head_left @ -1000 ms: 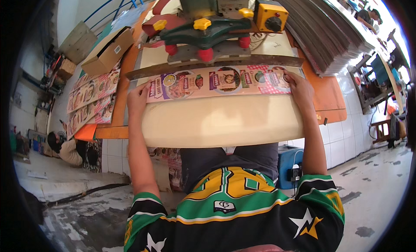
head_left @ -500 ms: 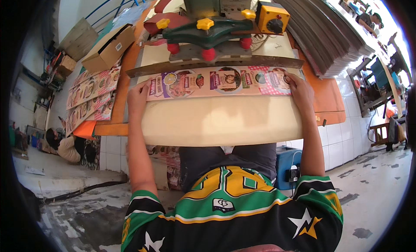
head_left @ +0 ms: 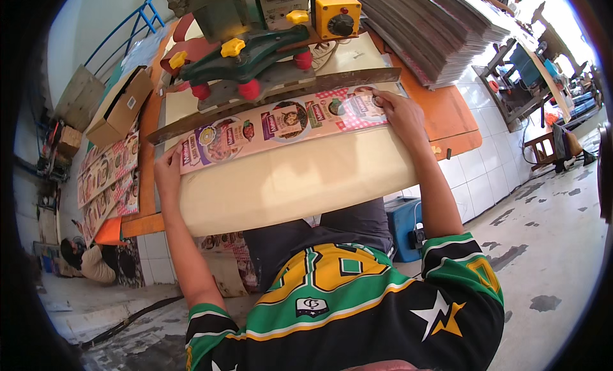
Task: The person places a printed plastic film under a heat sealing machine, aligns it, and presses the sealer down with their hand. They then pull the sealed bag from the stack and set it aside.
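A long printed strip of card or paper (head_left: pixel 258 129), pink with food pictures, lies along a metal bar (head_left: pixel 306 88) on a cream board (head_left: pixel 300 173). My left hand (head_left: pixel 168 173) pinches its left end, with the thumb toward the bar. At the other end my right hand (head_left: pixel 403 115) has its thumb and fingers closed on the strip's right corner. Just beyond the bar stands a press with a dark green clamp arm (head_left: pixel 255 55), yellow knobs and red feet.
A yellow control box (head_left: pixel 336 18) with a black dial sits on the press. Behind it on the right rises a tall stack of grey sheets (head_left: pixel 434 36). Printed sheets (head_left: pixel 108 179) and an open cardboard box (head_left: pixel 120 109) lie at left. A person (head_left: pixel 89 262) crouches at lower left.
My view has turned, so the bench now appears tilted and shifted to the left. Both hands stay on the ends of the strip, which lies much the same against the bar.
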`<move>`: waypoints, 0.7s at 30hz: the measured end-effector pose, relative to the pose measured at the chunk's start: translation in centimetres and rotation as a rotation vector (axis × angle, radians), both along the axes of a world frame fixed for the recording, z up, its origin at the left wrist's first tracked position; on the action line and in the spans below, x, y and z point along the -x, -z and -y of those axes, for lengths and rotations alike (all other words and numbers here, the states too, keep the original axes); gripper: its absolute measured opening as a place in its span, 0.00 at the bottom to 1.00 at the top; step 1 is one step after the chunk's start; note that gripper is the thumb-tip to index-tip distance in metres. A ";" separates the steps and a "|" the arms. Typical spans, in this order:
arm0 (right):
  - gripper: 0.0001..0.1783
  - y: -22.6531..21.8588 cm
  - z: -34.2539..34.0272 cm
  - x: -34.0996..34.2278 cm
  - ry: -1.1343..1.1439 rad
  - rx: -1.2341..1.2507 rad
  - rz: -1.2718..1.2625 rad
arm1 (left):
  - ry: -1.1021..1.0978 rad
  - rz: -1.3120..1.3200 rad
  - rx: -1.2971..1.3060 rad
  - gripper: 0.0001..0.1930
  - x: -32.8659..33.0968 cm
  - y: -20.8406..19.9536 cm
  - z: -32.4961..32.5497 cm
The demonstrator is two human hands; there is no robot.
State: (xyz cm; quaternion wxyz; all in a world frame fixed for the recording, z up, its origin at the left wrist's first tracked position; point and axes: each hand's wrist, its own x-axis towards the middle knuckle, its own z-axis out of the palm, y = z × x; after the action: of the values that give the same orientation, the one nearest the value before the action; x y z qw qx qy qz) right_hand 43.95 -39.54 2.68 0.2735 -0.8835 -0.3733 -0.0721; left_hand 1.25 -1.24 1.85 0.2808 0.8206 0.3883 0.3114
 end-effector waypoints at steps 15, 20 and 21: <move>0.16 -0.1 -0.3 -0.1 0.030 0.024 0.001 | -0.006 -0.037 -0.038 0.16 0.4 0.5 -0.7; 0.15 0.0 -0.2 0.1 0.020 -0.019 0.007 | -0.001 -0.019 -0.031 0.17 0.2 0.1 -0.2; 0.14 -0.1 -0.2 0.1 0.017 -0.023 0.007 | -0.004 -0.014 -0.033 0.17 0.2 0.1 -0.2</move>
State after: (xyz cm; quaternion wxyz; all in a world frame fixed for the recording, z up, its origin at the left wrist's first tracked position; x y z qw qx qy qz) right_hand 43.84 -39.33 2.78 0.2816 -0.8832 -0.3661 -0.0818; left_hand 1.01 -0.99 1.72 0.2639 0.8265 0.3868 0.3126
